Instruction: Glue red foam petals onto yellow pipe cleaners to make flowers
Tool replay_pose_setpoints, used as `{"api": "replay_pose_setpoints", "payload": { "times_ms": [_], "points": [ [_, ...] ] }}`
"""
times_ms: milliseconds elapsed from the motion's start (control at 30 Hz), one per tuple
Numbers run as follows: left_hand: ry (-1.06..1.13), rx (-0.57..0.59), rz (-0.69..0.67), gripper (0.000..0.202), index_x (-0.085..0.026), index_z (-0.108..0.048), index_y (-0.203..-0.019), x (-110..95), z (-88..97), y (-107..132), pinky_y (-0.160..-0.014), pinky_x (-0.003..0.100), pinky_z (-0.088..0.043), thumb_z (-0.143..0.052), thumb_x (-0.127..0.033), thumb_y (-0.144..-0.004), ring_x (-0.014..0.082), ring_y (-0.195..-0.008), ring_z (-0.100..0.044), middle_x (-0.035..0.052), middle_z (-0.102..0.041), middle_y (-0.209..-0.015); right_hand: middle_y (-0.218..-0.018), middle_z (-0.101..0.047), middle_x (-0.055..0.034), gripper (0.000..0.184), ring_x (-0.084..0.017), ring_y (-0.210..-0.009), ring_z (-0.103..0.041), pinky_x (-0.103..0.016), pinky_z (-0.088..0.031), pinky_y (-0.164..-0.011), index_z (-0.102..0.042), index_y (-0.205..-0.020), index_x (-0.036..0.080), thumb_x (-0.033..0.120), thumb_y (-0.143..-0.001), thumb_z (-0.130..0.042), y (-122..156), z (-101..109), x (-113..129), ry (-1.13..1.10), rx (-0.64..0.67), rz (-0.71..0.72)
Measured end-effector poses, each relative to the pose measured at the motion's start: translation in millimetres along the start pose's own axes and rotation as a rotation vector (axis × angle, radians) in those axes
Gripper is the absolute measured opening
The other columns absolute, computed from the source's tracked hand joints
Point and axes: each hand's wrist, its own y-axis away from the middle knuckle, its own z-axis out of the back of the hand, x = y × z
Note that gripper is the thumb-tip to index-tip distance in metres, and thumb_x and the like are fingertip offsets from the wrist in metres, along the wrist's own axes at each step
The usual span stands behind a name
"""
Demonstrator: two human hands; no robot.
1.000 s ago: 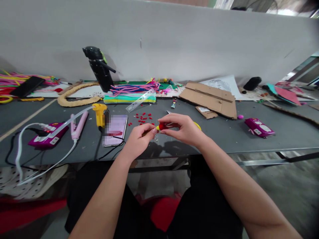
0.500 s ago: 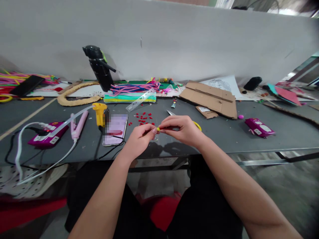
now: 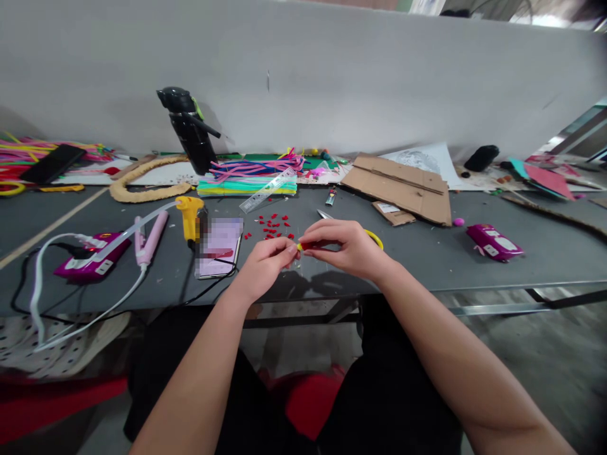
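A small yellow piece [image 3: 300,247], too small to identify, is pinched where my fingertips meet above the table. On its left side, the thumb and forefinger of my left hand [image 3: 265,265] are closed on it. From the right, my right hand [image 3: 351,249] grips it too, with a bit of red showing by its fingertips. Several small red pieces [image 3: 272,224] lie scattered just beyond my hands. Scissors with a yellow handle [image 3: 376,239] rest partly hidden beneath my right hand.
Left of my hands are a phone [image 3: 220,246], a yellow glue gun [image 3: 190,218], a pink hair straightener [image 3: 150,239] and a purple pack [image 3: 92,256] with cables. Pipe cleaners [image 3: 251,177], a ruler [image 3: 267,189], a black bottle [image 3: 190,129] and cardboard [image 3: 398,188] lie behind.
The yellow piece has shifted or turned slightly between my fingertips, and my fingers have moved a little. Everything else on the table stays where it was.
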Motion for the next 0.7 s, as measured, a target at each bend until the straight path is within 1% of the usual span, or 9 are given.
{"api": "replay_pose_setpoints", "payload": {
  "times_ms": [133,267,333,400,467,533,567,633,700],
  "points": [
    [0.023,0.006,-0.005,0.028,-0.016,-0.06,-0.076,-0.2,-0.1,0.4,-0.057,0.026,-0.029,-0.058,-0.04,-0.091,0.0114,-0.062,-0.041,-0.0014,-0.051,-0.068,-0.099,-0.072,-0.0077,0.016,-0.017,-0.086,-0.068,-0.028,-0.054,-0.076,-0.076,-0.101,0.02,0.028,-0.091,-0.065,-0.4,-1.1,-0.3,0.014,-0.015,0.017],
    [0.039,0.001,-0.005,0.028,-0.016,-0.061,-0.077,-1.5,0.0,0.8,-0.057,0.026,-0.03,-0.059,-0.041,-0.09,0.0118,-0.062,-0.042,-0.001,-0.051,-0.068,-0.1,-0.072,-0.0079,0.018,-0.018,-0.087,-0.068,-0.03,-0.054,-0.077,-0.075,-0.101,0.021,0.031,-0.091,-0.065,0.4,-2.2,1.5,0.004,0.001,-0.024],
    [0.041,-0.013,0.001,0.028,-0.016,-0.061,-0.075,-2.8,0.0,0.9,-0.057,0.025,-0.03,-0.06,-0.04,-0.089,0.0115,-0.06,-0.042,-0.0013,-0.05,-0.066,-0.106,-0.07,-0.0083,0.028,-0.019,-0.092,-0.067,-0.033,-0.056,-0.083,-0.072,-0.111,0.022,0.036,-0.087,-0.069,0.9,-1.7,0.8,-0.035,0.007,-0.064],
    [0.06,-0.034,0.009,0.028,-0.016,-0.061,-0.073,-4.7,0.1,1.1,-0.056,0.025,-0.029,-0.061,-0.04,-0.088,0.0109,-0.058,-0.041,-0.0014,-0.05,-0.064,-0.113,-0.066,-0.0085,0.05,-0.02,-0.096,-0.066,-0.036,-0.055,-0.089,-0.066,-0.123,0.023,0.042,-0.078,-0.079,1.2,0.0,-2.3,-0.097,-0.027,-0.126],
    [0.123,-0.066,0.011,0.027,-0.016,-0.061,-0.072,-6.7,0.4,1.4,-0.054,0.025,-0.028,-0.062,-0.039,-0.087,0.0104,-0.056,-0.039,-0.0015,-0.049,-0.062,-0.116,-0.063,-0.0088,0.071,-0.02,-0.098,-0.064,-0.037,-0.054,-0.09,-0.062,-0.126,0.023,0.047,-0.064,-0.087,0.6,2.9,-7.0,-0.217,-0.086,-0.175],
    [0.21,-0.107,-0.002,0.025,-0.016,-0.061,-0.071,-8.0,1.1,1.9,-0.053,0.025,-0.028,-0.064,-0.037,-0.086,0.0101,-0.055,-0.038,-0.0012,-0.049,-0.062,-0.111,-0.061,-0.008,0.079,-0.02,-0.096,-0.061,-0.034,-0.054,-0.084,-0.063,-0.116,0.021,0.057,-0.051,-0.09,-0.5,6.3,-10.8,-0.437,-0.119,-0.164],
    [0.249,-0.127,-0.013,0.024,-0.017,-0.061,-0.072,-8.2,1.6,2.1,-0.053,0.025,-0.027,-0.064,-0.036,-0.086,0.01,-0.055,-0.038,-0.001,-0.05,-0.062,-0.106,-0.06,-0.0069,0.081,-0.02,-0.094,-0.06,-0.032,-0.053,-0.08,-0.063,-0.108,0.02,0.064,-0.046,-0.088,-1.2,7.8,-11.7,-0.573,-0.114,-0.14],
    [0.305,-0.152,-0.037,0.021,-0.017,-0.062,-0.073,-7.9,2.5,2.3,-0.052,0.025,-0.027,-0.065,-0.033,-0.086,0.0098,-0.056,-0.039,-0.0004,-0.051,-0.064,-0.093,-0.056,-0.0039,0.083,-0.018,-0.084,-0.058,-0.029,-0.05,-0.069,-0.059,-0.094,0.02,0.08,-0.04,-0.079,-2.1,9.7,-11.1,-0.811,-0.064,-0.095],
    [0.336,-0.162,-0.05,0.02,-0.017,-0.064,-0.073,-7.0,3.1,2.2,-0.052,0.025,-0.027,-0.065,-0.033,-0.086,0.0095,-0.056,-0.039,-0.0001,-0.051,-0.064,-0.082,-0.051,-0.0012,0.086,-0.015,-0.072,-0.054,-0.027,-0.046,-0.061,-0.055,-0.086,0.02,0.09,-0.038,-0.068,-2.1,9.8,-8.5,-0.946,0.015,-0.084]
  ]
}}
